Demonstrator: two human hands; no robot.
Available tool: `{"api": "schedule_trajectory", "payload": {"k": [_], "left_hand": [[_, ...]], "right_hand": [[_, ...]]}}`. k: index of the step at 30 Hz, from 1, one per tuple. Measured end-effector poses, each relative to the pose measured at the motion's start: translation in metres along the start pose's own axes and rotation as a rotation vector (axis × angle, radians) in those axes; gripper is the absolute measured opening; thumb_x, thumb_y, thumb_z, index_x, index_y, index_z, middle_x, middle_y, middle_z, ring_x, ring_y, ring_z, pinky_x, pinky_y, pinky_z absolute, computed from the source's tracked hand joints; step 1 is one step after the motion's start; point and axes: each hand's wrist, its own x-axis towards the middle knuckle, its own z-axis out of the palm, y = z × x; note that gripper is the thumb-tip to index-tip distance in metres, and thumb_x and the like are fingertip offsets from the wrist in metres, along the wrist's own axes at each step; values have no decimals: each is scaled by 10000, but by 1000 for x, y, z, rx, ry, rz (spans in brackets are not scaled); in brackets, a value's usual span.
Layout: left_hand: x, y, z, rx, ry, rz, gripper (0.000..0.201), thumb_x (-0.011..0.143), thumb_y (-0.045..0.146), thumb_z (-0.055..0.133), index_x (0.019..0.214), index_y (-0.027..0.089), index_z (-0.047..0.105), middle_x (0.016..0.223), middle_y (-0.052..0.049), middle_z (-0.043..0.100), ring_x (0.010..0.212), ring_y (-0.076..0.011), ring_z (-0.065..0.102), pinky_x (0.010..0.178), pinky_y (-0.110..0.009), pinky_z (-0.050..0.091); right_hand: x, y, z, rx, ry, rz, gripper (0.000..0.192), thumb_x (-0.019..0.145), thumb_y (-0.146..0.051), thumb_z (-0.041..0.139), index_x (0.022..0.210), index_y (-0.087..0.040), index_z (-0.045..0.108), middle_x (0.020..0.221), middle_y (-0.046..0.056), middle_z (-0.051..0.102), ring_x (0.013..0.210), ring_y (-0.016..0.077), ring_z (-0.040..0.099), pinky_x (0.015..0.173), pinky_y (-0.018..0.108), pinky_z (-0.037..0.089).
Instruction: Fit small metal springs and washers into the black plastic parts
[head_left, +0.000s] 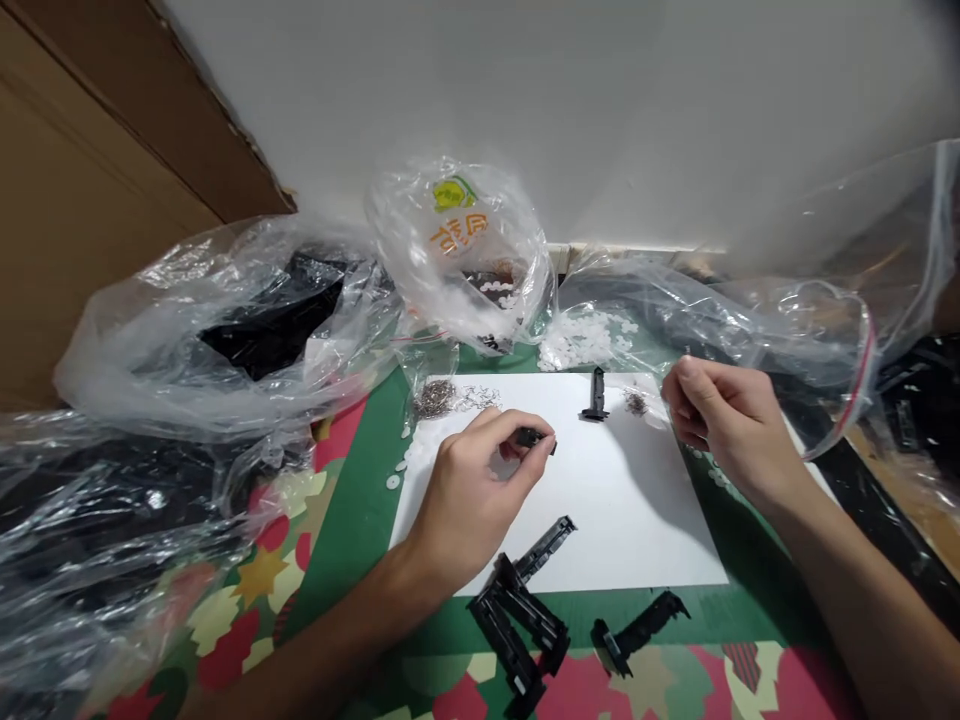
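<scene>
At centre frame, the left hand (472, 500) pinches a small black part (534, 437), mostly hidden by fingertips. The right hand (724, 420) curls at right, its fingertips out of sight. Dark contents of the plastic bags (225, 330) at left stay blurred; the lower-edge black clips (517, 640) are cut off.

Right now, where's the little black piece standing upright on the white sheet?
In the head view, the upright black piece stands near the white sheet's far edge, right of centre, just left of the right hand.
</scene>
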Motion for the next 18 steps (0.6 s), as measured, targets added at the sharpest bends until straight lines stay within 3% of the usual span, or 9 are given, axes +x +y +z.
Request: {"api": "schedule_trajectory", "payload": {"k": [2, 6, 10, 15, 18], "left_hand": [[-1, 1, 1, -60, 17, -42, 102, 1025, 223, 668, 1018, 226, 769, 933, -9, 738, 761, -151, 638, 734, -295, 515], [-5, 2, 4, -117, -16, -78, 165, 1070, 313, 628, 1116, 251, 775, 997, -29, 733, 793, -169, 640, 735, -324, 501], [-10, 9, 4, -120, -57, -58, 329, 1114, 369, 547, 870, 217, 706, 863, -18, 610, 823, -177, 602, 737, -323, 479], [-18, 21, 9, -194, -48, 55, 363, 1143, 347, 450, 812, 214, 512, 877, -14, 505, 811, -162, 532, 735, -296, 464], [-22, 18, 14, -274, -193, 284, 288, 1130, 294, 474, 857, 212, 510, 824, -6, 539, 746, -153, 519, 695, -287, 441]], "right_hand": [[2, -2, -6, -106, -24, 24, 554, 1075, -588, 550, 671, -210, 527, 595, -53, 323, 510, 109, 297, 461, 276, 228], [2, -6, -11, -420, -34, -19, 514, 1053, -575, 595, 698, -204, 565, 603, -49, 355, 549, 118, 304, 510, 287, 208], [0, -5, -6, -529, -93, -69, 379, 1056, -493, 623, 821, -200, 674, 607, -52, 412, 560, 128, 347, 532, 284, 235], [3, -13, 29, -515, -232, -100, 265, 1071, -375, 604, 912, -192, 710, 631, -44, 511, 574, 133, 439, 563, 270, 298], [11, -24, 58, -597, -397, -80, 217, 1073, -343, 581, 1031, -194, 734, 635, -39, 563, 579, 139, 464, 600, 270, 304]]}}
